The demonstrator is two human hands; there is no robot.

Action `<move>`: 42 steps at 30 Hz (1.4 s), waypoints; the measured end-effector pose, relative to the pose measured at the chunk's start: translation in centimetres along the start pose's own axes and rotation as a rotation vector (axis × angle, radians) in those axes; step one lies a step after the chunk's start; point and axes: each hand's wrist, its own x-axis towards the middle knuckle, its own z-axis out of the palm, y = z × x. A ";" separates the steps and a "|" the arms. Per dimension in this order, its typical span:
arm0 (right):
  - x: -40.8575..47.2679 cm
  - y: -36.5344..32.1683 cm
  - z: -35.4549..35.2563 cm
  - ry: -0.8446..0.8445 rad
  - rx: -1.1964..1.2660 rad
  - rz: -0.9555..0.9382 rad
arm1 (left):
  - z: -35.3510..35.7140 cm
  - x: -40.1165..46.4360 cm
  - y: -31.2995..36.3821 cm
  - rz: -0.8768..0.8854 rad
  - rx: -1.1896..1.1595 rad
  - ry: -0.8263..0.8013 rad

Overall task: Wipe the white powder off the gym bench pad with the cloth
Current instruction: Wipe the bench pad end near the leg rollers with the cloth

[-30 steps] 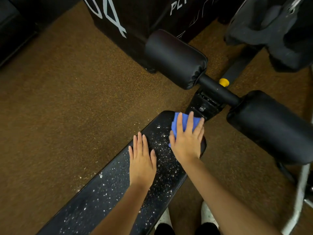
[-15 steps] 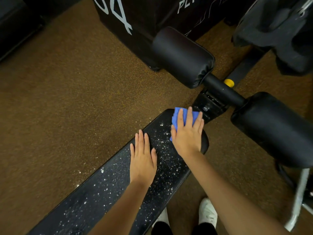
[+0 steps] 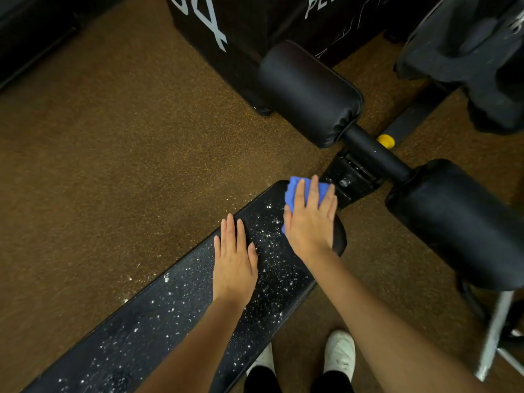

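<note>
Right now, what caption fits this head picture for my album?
Right hand presses blue cloth on the powdery bench pad; left hand rests flat.

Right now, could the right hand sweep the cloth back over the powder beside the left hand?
Probably yes. The right hand presses the blue cloth flat at the pad's far end, and the speckled strip of bench pad toward the person lies bare. Only the left hand, resting flat alongside, narrows the lane.

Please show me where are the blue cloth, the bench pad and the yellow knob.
blue cloth (image 3: 292, 191): head view, on its bare left part beside the fingers.
bench pad (image 3: 170, 313): head view, on the powdered top surface.
yellow knob (image 3: 385, 141): head view, on its round top.
</note>
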 end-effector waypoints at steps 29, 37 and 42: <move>3.1 -1.3 -1.4 -0.089 -0.060 -0.247 | -0.9 -0.8 0.2 -0.054 -0.073 -0.041; 2.8 0.6 -1.5 -0.016 0.001 -0.157 | -2.0 -0.6 0.3 -0.064 -0.079 -0.089; -4.3 3.3 -0.2 0.036 0.139 0.205 | -1.6 -0.7 0.5 -0.066 -0.086 -0.075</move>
